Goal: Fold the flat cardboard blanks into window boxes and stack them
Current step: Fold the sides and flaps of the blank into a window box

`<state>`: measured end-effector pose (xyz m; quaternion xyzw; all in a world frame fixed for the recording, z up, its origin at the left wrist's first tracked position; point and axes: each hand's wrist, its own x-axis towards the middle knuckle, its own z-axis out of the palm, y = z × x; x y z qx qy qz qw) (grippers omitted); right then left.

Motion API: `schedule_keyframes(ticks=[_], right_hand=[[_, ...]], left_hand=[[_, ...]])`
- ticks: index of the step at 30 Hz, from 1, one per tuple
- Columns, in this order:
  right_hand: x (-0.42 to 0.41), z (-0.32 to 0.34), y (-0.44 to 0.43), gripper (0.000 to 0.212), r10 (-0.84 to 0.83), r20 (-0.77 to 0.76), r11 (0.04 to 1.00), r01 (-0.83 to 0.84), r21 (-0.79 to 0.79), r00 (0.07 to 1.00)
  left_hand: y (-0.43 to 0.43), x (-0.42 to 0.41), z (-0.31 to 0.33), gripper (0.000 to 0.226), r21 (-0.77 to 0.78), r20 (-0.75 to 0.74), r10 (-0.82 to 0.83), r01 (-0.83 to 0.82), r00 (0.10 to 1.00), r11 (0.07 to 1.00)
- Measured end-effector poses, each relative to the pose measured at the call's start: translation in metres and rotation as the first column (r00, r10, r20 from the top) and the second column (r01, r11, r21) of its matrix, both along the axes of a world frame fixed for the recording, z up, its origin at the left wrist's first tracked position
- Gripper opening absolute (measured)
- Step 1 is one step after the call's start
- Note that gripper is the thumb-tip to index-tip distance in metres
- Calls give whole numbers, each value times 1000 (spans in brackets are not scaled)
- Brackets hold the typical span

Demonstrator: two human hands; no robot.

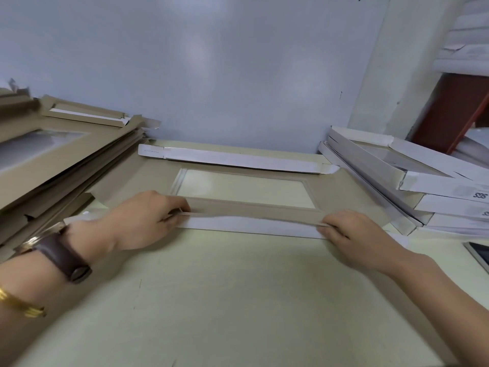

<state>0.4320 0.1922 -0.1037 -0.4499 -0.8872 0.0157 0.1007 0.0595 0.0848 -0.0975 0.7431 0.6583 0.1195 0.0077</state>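
A flat cardboard blank point(341, 192) with a clear window lies brown side up in the middle of the pale green table point(238, 300). Its far flap point(238, 160) is folded up and shows its white side. My left hand point(143, 221) and my right hand point(352, 234) pinch the two ends of the near flap point(251, 221), which is partly folded over, its white side facing me. A slanted pile of flat brown blanks point(53, 160) sits at the left. Several folded white window boxes point(412, 181) are stacked at the right.
A pale blue wall point(211, 62) closes the far side of the table. A phone or tablet corner point(479, 254) lies at the right edge. White stacked material point(471, 49) and a red-brown frame point(449, 115) stand at the upper right.
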Motion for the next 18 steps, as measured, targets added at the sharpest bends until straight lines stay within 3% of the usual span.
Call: schedule_keyframes(ticks=[6,10,14,18], right_hand=[[-11,0,7,11,-105,-76,994,103,-26,992],[-17,-7,5,16,-187,-3,982,187,17,982],[-34,-12,-8,32,-210,-13,958,209,197,978],[-74,-14,-27,33,-15,-4,969,15,246,1000]], left_hand=[[20,0,2,21,-72,138,98,-89,985,993],[22,5,-9,33,42,-21,101,-100,995,994],[15,21,-16,45,271,-141,-88,124,986,955],[19,44,-27,43,218,-125,-240,263,963,940]])
